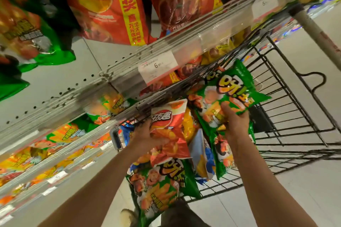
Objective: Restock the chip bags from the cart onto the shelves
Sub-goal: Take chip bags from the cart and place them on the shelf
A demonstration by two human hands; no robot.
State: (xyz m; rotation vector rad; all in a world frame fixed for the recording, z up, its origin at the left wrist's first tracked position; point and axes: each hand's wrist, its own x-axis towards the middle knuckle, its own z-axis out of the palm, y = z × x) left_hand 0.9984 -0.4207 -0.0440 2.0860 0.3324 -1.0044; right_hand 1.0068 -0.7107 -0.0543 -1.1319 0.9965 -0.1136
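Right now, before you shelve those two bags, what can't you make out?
Head view only:
- Lower shelves: blurred, their labels unreadable.
- Cart floor: covered by piled bags, so no count.
- Red bag in left hand: crumpled, lower print unreadable.
- Green bag in right hand: hides bags beneath.

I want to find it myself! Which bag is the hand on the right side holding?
Look at the black wire cart beside the shelves. Above its pile of bags, the right hand holds a green chip bag from below, lifted higher than the rest. It is green with big yellow letters, while the bag in the left hand beside it is red.
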